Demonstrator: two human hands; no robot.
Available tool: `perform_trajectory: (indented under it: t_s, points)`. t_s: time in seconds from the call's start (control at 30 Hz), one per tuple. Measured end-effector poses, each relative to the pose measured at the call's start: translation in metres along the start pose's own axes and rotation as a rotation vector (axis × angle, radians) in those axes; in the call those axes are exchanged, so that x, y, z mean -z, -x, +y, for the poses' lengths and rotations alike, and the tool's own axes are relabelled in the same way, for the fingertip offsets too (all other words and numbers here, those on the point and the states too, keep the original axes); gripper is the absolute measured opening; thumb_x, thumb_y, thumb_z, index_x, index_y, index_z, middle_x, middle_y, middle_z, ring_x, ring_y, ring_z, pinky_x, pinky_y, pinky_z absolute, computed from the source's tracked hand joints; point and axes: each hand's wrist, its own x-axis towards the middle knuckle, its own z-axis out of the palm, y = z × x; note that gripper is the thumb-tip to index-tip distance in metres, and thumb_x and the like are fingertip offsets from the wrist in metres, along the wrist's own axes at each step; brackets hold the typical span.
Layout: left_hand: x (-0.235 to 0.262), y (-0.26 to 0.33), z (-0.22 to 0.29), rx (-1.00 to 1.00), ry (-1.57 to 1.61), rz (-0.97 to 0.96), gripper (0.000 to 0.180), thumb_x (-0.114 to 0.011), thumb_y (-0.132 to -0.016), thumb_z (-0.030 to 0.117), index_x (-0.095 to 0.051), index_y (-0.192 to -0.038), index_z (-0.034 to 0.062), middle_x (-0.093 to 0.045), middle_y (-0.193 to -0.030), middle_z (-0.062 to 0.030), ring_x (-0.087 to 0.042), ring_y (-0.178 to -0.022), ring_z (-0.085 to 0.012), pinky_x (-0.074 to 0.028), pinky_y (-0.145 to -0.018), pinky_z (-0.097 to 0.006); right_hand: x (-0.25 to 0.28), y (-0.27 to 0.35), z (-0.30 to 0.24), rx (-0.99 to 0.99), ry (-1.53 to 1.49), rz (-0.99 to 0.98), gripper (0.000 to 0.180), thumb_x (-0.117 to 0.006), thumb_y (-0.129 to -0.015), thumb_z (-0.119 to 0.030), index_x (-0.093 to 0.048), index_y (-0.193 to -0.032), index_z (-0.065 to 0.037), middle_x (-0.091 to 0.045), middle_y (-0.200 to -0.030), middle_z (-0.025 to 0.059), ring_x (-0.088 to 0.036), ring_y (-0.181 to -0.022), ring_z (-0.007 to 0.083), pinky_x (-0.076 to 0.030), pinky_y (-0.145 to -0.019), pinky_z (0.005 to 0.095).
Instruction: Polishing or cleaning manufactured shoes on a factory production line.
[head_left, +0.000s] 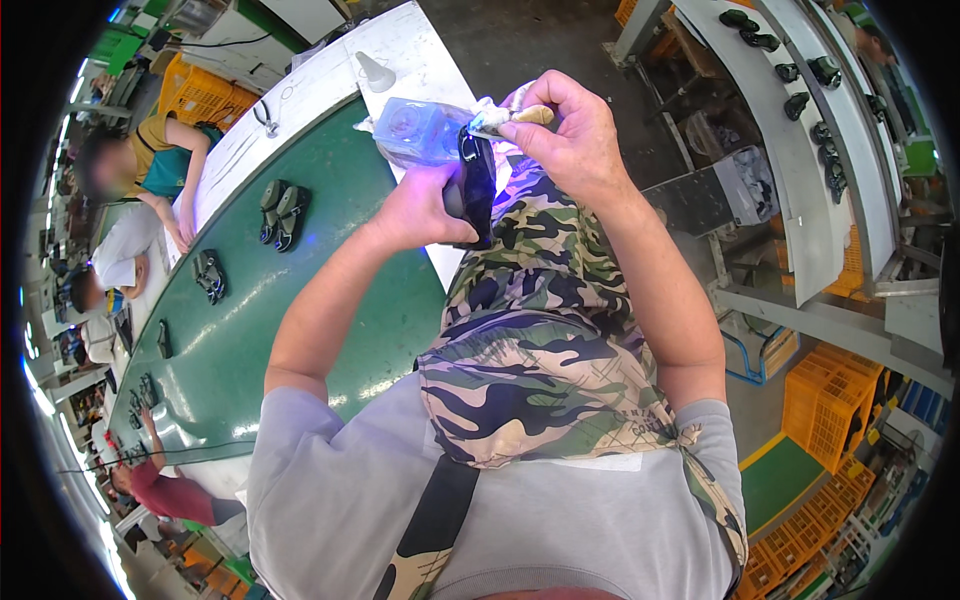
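Observation:
My left hand [412,208] is closed around a glossy black shoe [479,185], held upright above my camouflage apron. My right hand [585,135] pinches a short tan-handled tool [536,115] with white cloth-like material about its other end. That white end meets the top of the shoe, or lies just over it; I cannot tell which. A bluish clear plastic container [405,128] stands right behind the shoe, on the white tabletop [425,60]. Bluish-violet light falls around the shoe. My left fingers are partly hidden behind it.
Dark shoes [285,215] lie along the green conveyor belt [330,270] to my left. A pale cone [375,72] and pliers [265,118] rest on the white edges. Several people sit across the belt. At right, a rack [770,150] carries black shoes, near yellow crates [825,400].

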Motion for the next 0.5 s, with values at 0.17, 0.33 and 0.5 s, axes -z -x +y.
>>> perform_trajectory:
  t_s: [0.17, 0.33, 0.5]
  points:
    - [0.001, -0.003, -0.009, -0.073, 0.428, -0.078, 0.070, -0.090, -0.055, 0.019, -0.062, -0.116, -0.0035, -0.067, -0.101, -0.0042, -0.061, -0.093, -0.0142, -0.050, -0.089, -0.030, 0.002, -0.001, 0.010, 0.045, 0.049, -0.019, 0.016, -0.074, -0.080, 0.000, -0.058, -0.084, -0.002, -0.069, -0.088, 0.0063, -0.063, -0.080, 0.0112, -0.051, -0.071, 0.0277]
    - [-0.001, -0.007, -0.013, 0.003, 0.637, -0.131, 0.073, -0.086, -0.057, 0.014, -0.059, -0.122, -0.0019, -0.066, -0.107, -0.0042, -0.062, -0.097, -0.0153, -0.049, -0.092, -0.030, 0.006, 0.005, 0.025, 0.056, 0.123, -0.030, 0.017, -0.074, -0.079, -0.001, -0.058, -0.085, -0.002, -0.070, -0.090, 0.0080, -0.064, -0.082, 0.0137, -0.052, -0.072, 0.0289]
    - [-0.003, -0.011, -0.016, 0.102, 0.881, -0.190, 0.072, -0.085, -0.060, 0.011, -0.059, -0.127, 0.0006, -0.068, -0.110, -0.0069, -0.064, -0.103, -0.0190, -0.047, -0.099, -0.032, 0.005, 0.015, 0.040, 0.011, -0.010, -0.041, 0.017, -0.075, -0.079, -0.001, -0.058, -0.084, -0.002, -0.068, -0.088, 0.0058, -0.063, -0.079, 0.0123, -0.051, -0.071, 0.0288]
